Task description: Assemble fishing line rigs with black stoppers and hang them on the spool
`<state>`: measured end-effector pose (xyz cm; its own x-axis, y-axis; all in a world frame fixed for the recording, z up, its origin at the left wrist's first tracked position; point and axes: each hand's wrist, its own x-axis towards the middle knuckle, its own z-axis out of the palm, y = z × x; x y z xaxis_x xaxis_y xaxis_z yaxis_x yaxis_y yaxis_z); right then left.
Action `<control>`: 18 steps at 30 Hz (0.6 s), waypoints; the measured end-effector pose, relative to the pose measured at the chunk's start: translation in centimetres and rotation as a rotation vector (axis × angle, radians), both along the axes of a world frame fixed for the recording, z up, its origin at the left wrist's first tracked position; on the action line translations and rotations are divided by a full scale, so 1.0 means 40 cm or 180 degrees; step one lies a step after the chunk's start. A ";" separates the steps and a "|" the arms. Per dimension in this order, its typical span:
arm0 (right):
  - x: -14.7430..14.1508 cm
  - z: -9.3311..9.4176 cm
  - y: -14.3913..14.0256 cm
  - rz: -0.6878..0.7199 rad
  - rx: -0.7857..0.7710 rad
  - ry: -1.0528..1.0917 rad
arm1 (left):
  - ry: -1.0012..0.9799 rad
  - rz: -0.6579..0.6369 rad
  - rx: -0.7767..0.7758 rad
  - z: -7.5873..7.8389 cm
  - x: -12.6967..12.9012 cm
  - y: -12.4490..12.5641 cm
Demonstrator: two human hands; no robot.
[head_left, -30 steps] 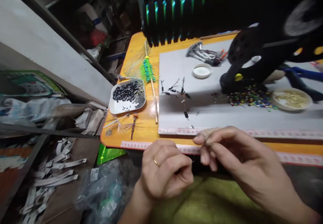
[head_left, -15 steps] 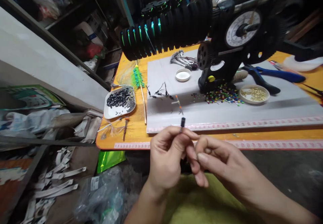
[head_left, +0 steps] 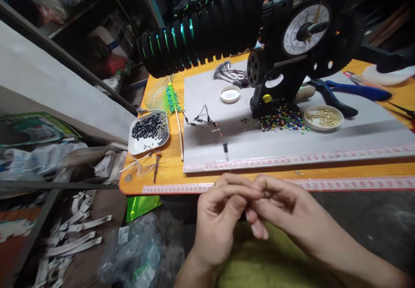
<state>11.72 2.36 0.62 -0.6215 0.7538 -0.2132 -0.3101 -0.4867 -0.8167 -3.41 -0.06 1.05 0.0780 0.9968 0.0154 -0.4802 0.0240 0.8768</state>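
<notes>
My left hand [head_left: 218, 213] and my right hand [head_left: 282, 210] meet just below the front edge of the orange table [head_left: 164, 173]. Their fingertips pinch together on a small piece that the fingers hide. A ring shows on my left hand. Just above the hands, a short black tube [head_left: 225, 147] stands near the front edge of the grey mat [head_left: 292, 147]; whether a thin line joins it to my fingers is unclear. Further back on the mat lie a few small black wired pieces [head_left: 203, 119].
A white tray of black tubes [head_left: 148, 132] and a green-feathered stick [head_left: 171, 100] sit left of the mat. On the mat are a white cap [head_left: 230, 94], coloured beads [head_left: 282, 120], a dish of brass bits [head_left: 323, 117], blue pliers [head_left: 352, 91] and a black winder with a dial [head_left: 303, 28].
My hands came together from apart and dropped a little below the table edge. The black tube that stood at my left fingertips now shows higher, over the mat. The view rose to show the winder.
</notes>
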 end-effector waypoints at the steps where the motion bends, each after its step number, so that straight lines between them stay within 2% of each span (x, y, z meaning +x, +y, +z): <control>1: 0.001 0.001 -0.002 0.0107 -0.0056 -0.0096 | 0.0022 0.0107 0.0094 -0.003 0.004 -0.001; 4: 0.006 0.012 -0.014 0.0414 0.0112 -0.0520 | 0.0179 0.0498 0.0154 -0.005 0.016 0.011; 6: 0.010 0.023 -0.024 0.0427 0.0659 -0.0886 | 0.0094 0.0556 -0.0005 -0.002 0.023 0.026; 10: 0.024 0.036 -0.031 0.0340 0.2058 -0.1567 | -0.0260 0.0541 -0.0338 0.004 0.040 0.050; 12: 0.029 0.035 -0.033 0.0280 0.2552 -0.1788 | -0.0385 0.0512 -0.0428 0.005 0.045 0.059; 18: 0.042 0.009 -0.063 0.0144 0.3371 -0.2056 | -0.0634 0.0046 -0.0420 0.003 0.043 0.073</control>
<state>13.42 -0.15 0.98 -0.6589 0.7221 0.2106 0.2948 0.5055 -0.8109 -1.69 2.87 1.16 0.0722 0.9922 -0.1014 -0.6446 0.1240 0.7544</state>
